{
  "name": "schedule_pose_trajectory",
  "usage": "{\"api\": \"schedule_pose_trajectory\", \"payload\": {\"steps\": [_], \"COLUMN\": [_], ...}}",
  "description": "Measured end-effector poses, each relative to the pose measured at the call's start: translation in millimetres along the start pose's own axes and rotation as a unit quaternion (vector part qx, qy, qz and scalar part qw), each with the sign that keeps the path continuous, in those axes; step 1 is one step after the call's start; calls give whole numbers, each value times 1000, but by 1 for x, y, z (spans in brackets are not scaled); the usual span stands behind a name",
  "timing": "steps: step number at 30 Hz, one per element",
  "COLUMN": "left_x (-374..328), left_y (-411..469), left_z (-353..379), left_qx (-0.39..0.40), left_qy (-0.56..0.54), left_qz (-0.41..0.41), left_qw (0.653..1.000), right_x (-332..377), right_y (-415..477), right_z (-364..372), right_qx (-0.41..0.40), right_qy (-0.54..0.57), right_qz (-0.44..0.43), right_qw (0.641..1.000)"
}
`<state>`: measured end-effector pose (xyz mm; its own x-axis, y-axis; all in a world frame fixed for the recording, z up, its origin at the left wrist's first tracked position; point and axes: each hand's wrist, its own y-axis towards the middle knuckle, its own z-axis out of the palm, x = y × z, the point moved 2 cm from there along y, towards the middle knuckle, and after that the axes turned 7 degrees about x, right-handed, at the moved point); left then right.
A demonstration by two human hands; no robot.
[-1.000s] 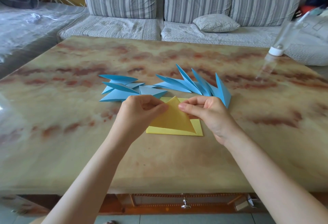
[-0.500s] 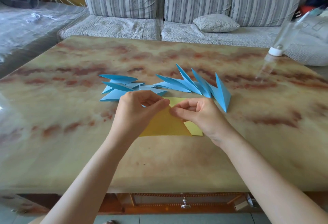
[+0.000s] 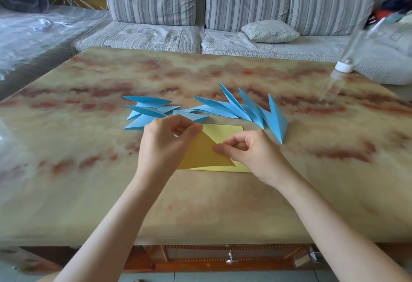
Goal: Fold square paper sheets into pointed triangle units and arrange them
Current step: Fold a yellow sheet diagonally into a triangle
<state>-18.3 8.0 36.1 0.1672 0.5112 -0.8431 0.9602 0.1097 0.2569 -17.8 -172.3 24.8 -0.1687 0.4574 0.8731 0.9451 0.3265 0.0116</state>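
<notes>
Your left hand [image 3: 166, 145] pinched the top corner of the folded flap on the yellow sheet [image 3: 225, 133], thumb and forefinger closed tight on the paper. Your right hand [image 3: 252, 152] pinched the flap's right slanted edge about halfway down, with the other fingers curled in. The sheet lay flat on the table [image 3: 89, 170], near the middle and straight ahead of you. The flap made a darker triangle over its left part. Paler yellow showed at the top right and along the near edge. Blue units [image 3: 245, 110] sat just behind the sheet in two groups. A loose pile lay to the left, partly hidden behind your left hand. A fan of overlapping points lay to the right, its last unit just beside your right hand and pointing back at you. A clear bottle [image 3: 344, 65], white cap at its lower end, was at the table's far right edge and looked blurred. Behind the table was a striped sofa [image 3: 156, 2] with a cushion [image 3: 269, 31] on the seat.
</notes>
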Motion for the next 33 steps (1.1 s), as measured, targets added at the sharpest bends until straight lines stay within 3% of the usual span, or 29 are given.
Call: {"api": "schedule_pose_trajectory", "payload": {"steps": [33], "left_x": [9], "left_y": [3], "left_z": [4], "left_qx": [21], "left_qy": [39], "left_qz": [-39], "left_qw": [998], "right_x": [-9], "right_y": [0], "right_z": [-3], "right_qx": [-25], "right_qy": [-178], "right_qz": [-28], "right_qw": [983]}}
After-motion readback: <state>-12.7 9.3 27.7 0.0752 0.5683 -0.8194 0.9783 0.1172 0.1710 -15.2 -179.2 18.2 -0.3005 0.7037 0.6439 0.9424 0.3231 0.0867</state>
